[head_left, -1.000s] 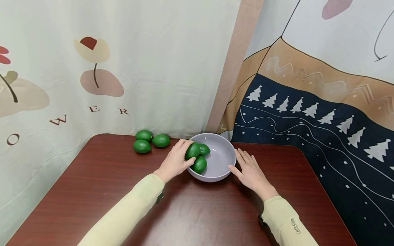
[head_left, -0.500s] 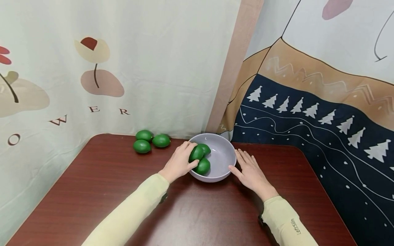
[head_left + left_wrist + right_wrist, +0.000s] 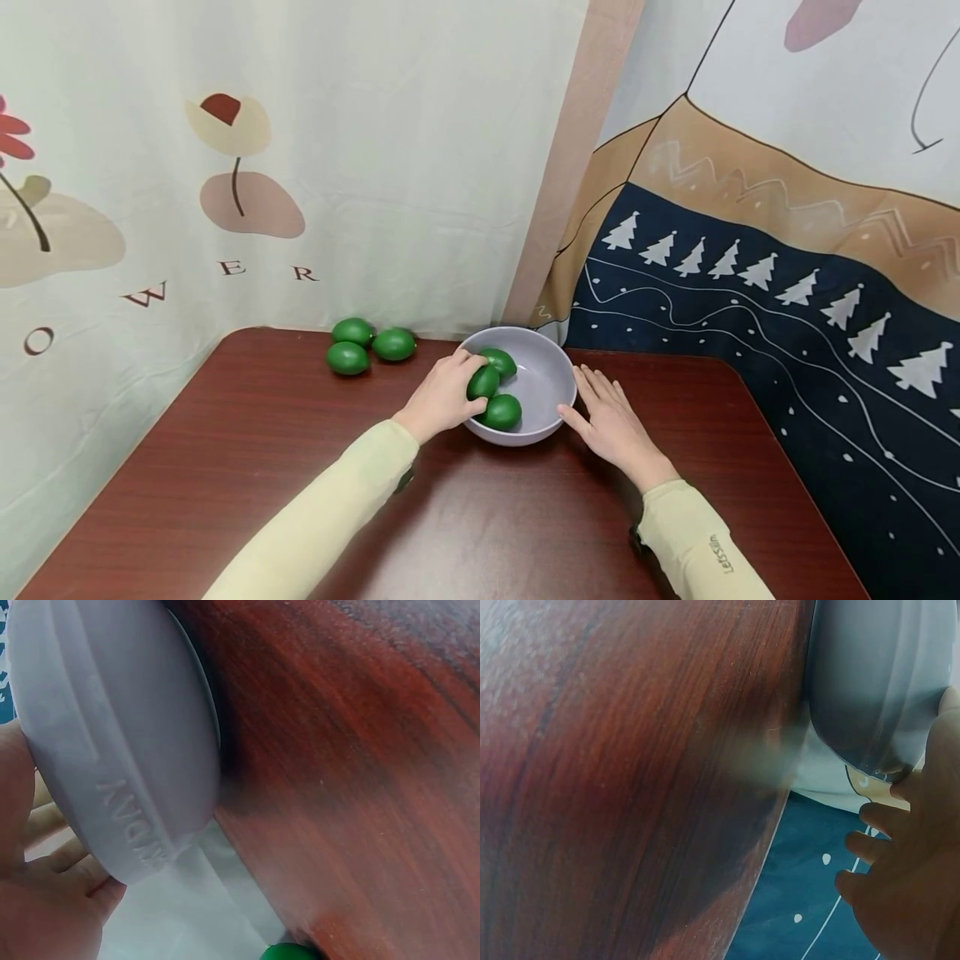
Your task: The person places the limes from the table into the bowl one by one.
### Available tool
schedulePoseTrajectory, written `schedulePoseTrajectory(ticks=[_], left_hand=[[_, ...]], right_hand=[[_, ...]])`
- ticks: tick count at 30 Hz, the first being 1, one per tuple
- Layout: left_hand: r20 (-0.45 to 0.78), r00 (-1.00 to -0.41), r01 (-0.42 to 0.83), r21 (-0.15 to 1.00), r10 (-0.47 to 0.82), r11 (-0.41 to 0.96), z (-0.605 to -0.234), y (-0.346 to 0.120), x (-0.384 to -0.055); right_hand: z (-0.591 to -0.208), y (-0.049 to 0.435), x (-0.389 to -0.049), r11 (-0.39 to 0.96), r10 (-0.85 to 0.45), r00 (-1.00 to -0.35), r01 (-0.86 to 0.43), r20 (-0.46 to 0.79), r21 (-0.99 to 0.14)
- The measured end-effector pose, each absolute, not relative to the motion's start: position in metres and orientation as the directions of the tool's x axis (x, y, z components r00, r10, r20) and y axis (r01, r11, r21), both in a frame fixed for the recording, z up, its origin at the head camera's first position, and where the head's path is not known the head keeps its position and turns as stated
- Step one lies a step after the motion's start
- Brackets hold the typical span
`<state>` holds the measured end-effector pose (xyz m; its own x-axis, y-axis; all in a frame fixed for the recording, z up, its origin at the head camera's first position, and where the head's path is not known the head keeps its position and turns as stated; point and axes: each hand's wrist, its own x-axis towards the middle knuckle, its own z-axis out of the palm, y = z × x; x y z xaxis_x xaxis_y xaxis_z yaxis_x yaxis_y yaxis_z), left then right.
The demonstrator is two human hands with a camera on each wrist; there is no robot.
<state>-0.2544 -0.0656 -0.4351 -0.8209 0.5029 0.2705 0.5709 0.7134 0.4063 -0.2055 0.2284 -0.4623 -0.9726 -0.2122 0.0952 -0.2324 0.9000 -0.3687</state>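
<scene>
A lavender-grey bowl (image 3: 542, 392) stands near the table's back edge, with three green limes inside on its left side. My left hand (image 3: 442, 396) reaches over the bowl's left rim and holds one lime (image 3: 483, 382) between fingers and thumb, low in the bowl. Beside that lime lie a farther lime (image 3: 498, 362) and a nearer lime (image 3: 502, 412). My right hand (image 3: 611, 417) rests with straight fingers against the bowl's right side. In the left wrist view the bowl's outer wall (image 3: 135, 720), with raised lettering, hides my left fingertips and the limes.
Three more limes (image 3: 348, 358) sit in a cluster at the back left of the dark red wooden table (image 3: 480, 517). A pale printed curtain (image 3: 390, 167) hangs behind the table, and a navy cloth with white trees (image 3: 690, 292) hangs at the right.
My left hand has moved slightly right and down into the bowl with its lime. The near lime has shifted right and the far one slightly. My right hand has stayed put.
</scene>
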Motion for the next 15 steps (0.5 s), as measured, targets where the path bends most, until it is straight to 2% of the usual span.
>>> schedulePoseTrajectory(ticks=[15], left_hand=[[0.170,-0.833,0.553,0.280,0.527,0.784,-0.4309,-0.0568,-0.2564]], right_hand=[[-0.4618,0.2269,-0.2036,0.897,-0.207,-0.972,-0.235,0.115,-0.375]])
